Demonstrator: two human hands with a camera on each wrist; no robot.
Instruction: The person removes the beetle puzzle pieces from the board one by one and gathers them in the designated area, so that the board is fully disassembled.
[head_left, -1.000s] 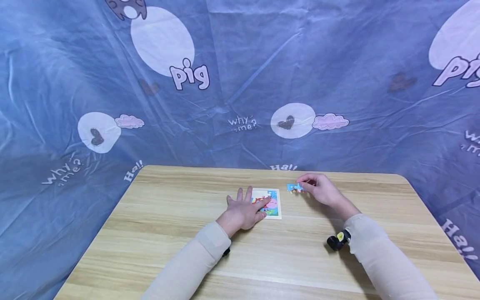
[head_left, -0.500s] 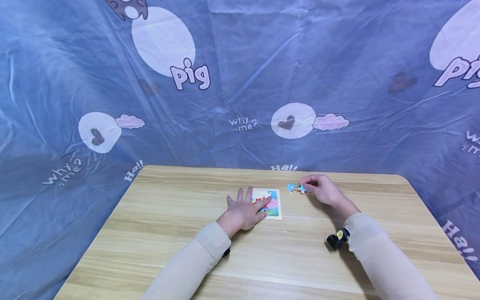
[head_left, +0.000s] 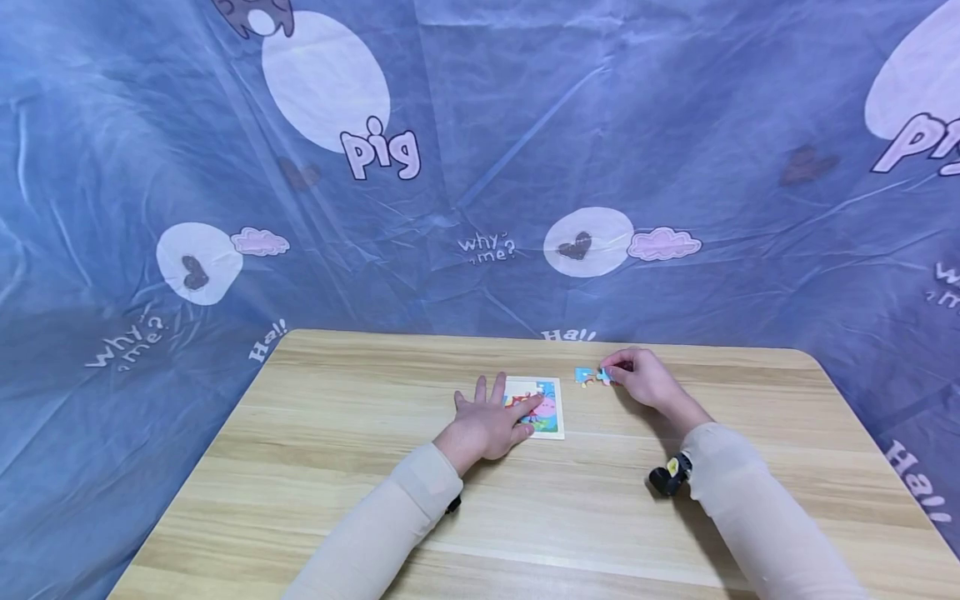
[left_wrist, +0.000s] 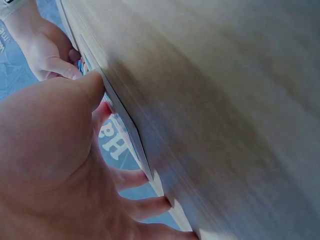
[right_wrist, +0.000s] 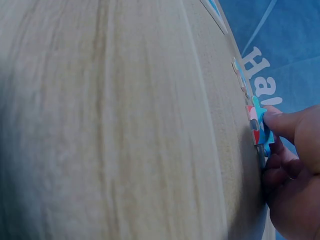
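Observation:
A small square puzzle board (head_left: 546, 410) with a colourful picture lies flat near the middle of the wooden table (head_left: 337, 433). My left hand (head_left: 489, 421) lies flat with spread fingers on the board's left part; the left wrist view shows the left hand (left_wrist: 55, 165) pressing on the board's edge (left_wrist: 131, 131). To the right, my right hand (head_left: 643, 379) pinches a blue and red puzzle piece (head_left: 606, 375) at the table surface. In the right wrist view the piece (right_wrist: 259, 129) stands on edge between thumb and finger. Another loose blue piece (head_left: 583, 376) lies just left of it.
A blue printed cloth (head_left: 480, 167) hangs behind and around the table. The table's far edge (head_left: 540, 337) runs close behind the puzzle. Bare tabletop stretches to the left and toward me.
My right hand has drawn slightly right with the pinched piece, leaving the other blue piece lying apart. The left hand has stayed on the board.

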